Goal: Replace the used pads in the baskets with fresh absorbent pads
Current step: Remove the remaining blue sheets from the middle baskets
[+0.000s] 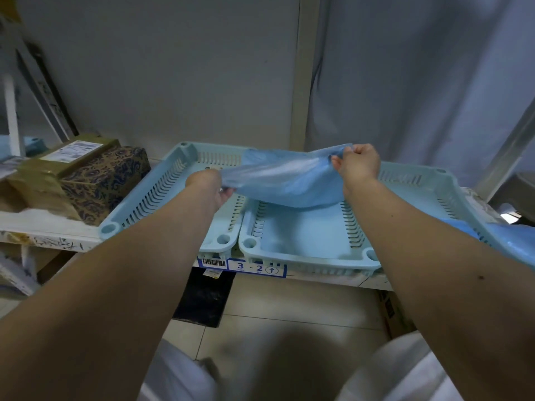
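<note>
Holding a blue pad (pixel 282 180) up over the shelf (pixel 43 227), and from the head view, the only one I've got, here's the picture. My left hand (pixel 210 188) pinches the pad's near-left edge, fingers curled under it; my right hand (pixel 359 162) is fisted round the far-right corner, held higher. So the pad hangs stretched between the two hands, its long axis running left-low to right-high, belly sagging down toward the middle basket (pixel 307 247).

That's the relation to watch: the middle basket sits directly under the sag, slightly nearer my right hand, and its floor looks already lined in blue. The left basket (pixel 162 192) shows its slotted wall and sits just under my left wrist. A third basket (pixel 451 195) lies to the right, with more blue sheet (pixel 518 244) draped at its near edge.

Room? Open air above all three; the wall (pixel 173 68) close behind, a patterned box (pixel 107 178) beside the left basket. Whether this pad is fresh or used, I can't tell.
</note>
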A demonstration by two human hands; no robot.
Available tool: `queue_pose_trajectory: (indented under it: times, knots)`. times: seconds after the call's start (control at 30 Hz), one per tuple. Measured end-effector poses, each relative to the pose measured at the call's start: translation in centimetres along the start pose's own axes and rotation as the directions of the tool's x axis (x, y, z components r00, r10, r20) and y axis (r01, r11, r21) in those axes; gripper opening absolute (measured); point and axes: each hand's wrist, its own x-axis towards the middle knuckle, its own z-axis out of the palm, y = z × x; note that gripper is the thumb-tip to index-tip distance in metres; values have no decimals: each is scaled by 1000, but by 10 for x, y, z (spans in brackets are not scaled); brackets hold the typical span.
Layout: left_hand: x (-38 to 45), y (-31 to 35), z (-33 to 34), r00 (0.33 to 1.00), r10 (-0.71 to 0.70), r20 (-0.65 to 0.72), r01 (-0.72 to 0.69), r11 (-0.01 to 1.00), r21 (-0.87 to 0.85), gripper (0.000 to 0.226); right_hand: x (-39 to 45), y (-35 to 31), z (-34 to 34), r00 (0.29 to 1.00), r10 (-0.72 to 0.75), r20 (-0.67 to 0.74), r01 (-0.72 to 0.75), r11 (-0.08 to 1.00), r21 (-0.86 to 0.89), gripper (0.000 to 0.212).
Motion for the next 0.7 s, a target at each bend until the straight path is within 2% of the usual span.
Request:
queue_pose_trajectory:
  times: [0.03,0.07,0.1,0.13,0.2,0.23,0.27,0.3,0.33,0.37,0.4,0.47,0.5,0.53,0.6,0.7]
  knots:
    - [-1,4,0,998,59,20,-59,998,4,34,1,-1,-1,1000,-5,-13,4,1000,-22,25]
    - [1,8,1,988,153,30,-155,984,90,32,2,-3,-2,1000,-12,-28,11,999,-42,25]
    - [1,12,3,958,284,48,-287,932,221,29,3,-5,-5,999,-25,-48,22,998,-67,24]
    - [0,16,4,905,416,88,-417,828,375,28,4,-7,-8,996,-46,-73,38,994,-107,24]
    - [-9,25,3,737,648,193,-603,500,622,31,7,-10,-15,990,-90,-113,65,976,-210,18]
    - [-14,29,2,657,704,271,-622,301,723,31,8,-11,-19,988,-96,-124,64,970,-236,14]
    - [-16,32,1,619,708,340,-608,158,778,30,10,-12,-22,989,-84,-125,54,972,-229,12]
    - [-17,35,1,608,686,401,-581,40,813,29,10,-13,-24,991,-61,-118,37,979,-199,14]
    - [-17,36,1,631,646,430,-546,-24,838,29,9,-14,-26,994,-31,-105,14,988,-154,18]
    - [-18,35,1,705,563,432,-507,-28,862,28,8,-15,-27,997,5,-83,-13,995,-99,21]
    - [-20,33,2,797,470,381,-467,79,881,25,6,-16,-28,998,40,-54,-42,999,-33,22]
    - [-26,31,2,945,259,199,-302,458,836,16,0,-20,-32,994,111,6,-111,990,87,24]
    - [-25,32,1,974,162,158,-225,613,758,15,-3,-23,-34,991,133,31,-136,980,145,25]
    - [-21,34,-2,983,98,158,-179,722,668,13,-5,-26,-36,988,147,54,-155,966,208,26]
    - [-17,40,-8,983,40,181,-127,857,500,9,-8,-32,-40,983,167,82,-184,932,313,24]
    - [-20,45,-7,970,28,240,-94,959,266,9,-13,-37,-41,975,196,107,-223,886,406,18]
